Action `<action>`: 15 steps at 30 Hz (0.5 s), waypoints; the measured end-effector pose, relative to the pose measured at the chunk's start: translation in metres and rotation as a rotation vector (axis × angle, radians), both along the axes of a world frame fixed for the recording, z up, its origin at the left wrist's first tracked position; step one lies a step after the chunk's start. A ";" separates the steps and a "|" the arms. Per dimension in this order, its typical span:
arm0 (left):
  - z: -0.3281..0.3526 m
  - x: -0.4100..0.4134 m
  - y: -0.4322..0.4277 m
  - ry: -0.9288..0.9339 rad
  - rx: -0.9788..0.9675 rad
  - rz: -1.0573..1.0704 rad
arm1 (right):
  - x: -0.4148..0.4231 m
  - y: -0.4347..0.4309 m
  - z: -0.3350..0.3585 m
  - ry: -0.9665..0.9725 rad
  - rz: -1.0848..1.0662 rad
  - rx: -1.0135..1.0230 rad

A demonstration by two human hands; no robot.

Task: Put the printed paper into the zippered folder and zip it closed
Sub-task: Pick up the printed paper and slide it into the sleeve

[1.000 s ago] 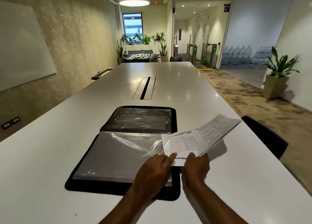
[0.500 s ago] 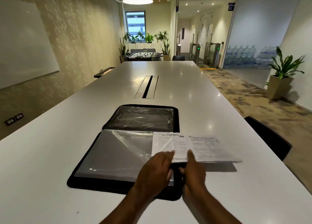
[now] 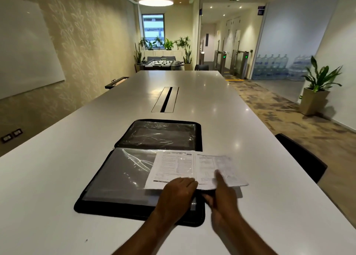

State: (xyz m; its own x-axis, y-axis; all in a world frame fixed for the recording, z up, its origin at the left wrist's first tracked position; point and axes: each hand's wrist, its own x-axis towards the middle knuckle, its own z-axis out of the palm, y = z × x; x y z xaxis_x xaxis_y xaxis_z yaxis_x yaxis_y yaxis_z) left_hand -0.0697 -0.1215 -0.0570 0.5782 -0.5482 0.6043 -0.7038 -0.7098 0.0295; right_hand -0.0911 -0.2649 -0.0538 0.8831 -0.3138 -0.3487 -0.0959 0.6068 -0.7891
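While the folder (image 3: 134, 179) lies open at lower centre on the table (image 3: 48, 187), I see my left hand (image 3: 178, 192) and right hand (image 3: 221, 195) fingers pinching the paper's (image 3: 192, 168) near edge, half over its right side.

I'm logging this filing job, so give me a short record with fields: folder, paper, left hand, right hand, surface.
folder: black zippered folder, lying open and flat, clear sleeves showing
paper: printed paper, partly over the near half's right side, rest sticking out past the right edge
left hand: left hand on the paper's near edge
right hand: right hand at the paper's near edge, blurred
surface: white table
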 end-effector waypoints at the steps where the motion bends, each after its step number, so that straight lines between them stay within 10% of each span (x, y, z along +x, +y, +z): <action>1: -0.001 0.000 0.002 -0.006 -0.009 -0.003 | 0.000 -0.014 0.004 0.001 -0.058 0.016; 15: -0.006 -0.001 0.004 -0.052 -0.049 -0.041 | 0.025 -0.034 0.008 0.161 0.117 -0.169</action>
